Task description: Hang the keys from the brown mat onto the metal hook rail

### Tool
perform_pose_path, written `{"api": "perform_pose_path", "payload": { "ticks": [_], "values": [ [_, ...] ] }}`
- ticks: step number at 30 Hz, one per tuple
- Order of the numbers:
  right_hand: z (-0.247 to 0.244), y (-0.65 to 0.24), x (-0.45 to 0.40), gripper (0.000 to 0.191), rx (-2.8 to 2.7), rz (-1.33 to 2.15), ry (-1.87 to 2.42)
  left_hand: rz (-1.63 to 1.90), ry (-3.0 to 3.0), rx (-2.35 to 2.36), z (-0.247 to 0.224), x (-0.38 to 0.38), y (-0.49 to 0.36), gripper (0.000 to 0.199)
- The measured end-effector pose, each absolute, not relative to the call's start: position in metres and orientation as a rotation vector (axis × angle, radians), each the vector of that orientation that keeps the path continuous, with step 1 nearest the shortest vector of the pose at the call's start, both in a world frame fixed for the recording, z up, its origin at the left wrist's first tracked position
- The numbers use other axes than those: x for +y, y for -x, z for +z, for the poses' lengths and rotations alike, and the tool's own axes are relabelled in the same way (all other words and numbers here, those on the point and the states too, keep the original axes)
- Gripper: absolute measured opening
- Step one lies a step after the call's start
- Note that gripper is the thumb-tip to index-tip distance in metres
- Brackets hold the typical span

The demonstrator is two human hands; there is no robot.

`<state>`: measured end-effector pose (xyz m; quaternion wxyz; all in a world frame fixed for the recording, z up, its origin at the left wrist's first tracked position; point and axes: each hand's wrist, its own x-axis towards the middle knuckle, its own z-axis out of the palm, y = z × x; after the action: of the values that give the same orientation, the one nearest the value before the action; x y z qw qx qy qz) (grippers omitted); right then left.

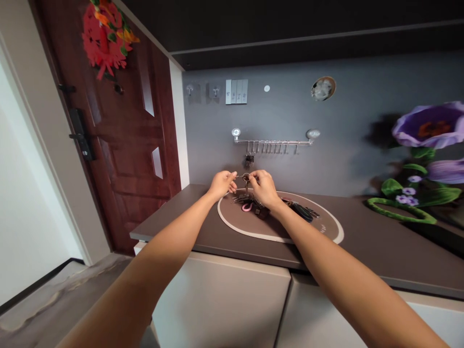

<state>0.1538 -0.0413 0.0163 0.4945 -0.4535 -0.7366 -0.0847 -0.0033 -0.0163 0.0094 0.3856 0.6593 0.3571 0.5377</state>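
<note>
Above an oval brown mat with a pale rim, my two hands are raised close together. My right hand pinches a metal key ring, from which small metal pieces hang. At the ring's left side, my left hand is closed with thumb and finger together on a small metal piece that seems linked to the ring. On the mat lie a pink hook-shaped item, several keys and a black item right of my right wrist.
A wall rail with several hooks is behind my hands, with dark keys hanging at its left. Purple artificial flowers stand at right on the dark counter. A cabinet overhangs above; a red-brown door is at left.
</note>
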Motion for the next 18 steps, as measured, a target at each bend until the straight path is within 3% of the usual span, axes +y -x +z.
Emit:
{"api": "perform_pose_path", "payload": {
  "ticks": [18],
  "values": [
    [0.0188,-0.1626,-0.0389,0.022,-1.640,0.178,1.016,1.168,-2.311,1.012,0.0015,-0.0217,0.0015,0.033]
  ]
}}
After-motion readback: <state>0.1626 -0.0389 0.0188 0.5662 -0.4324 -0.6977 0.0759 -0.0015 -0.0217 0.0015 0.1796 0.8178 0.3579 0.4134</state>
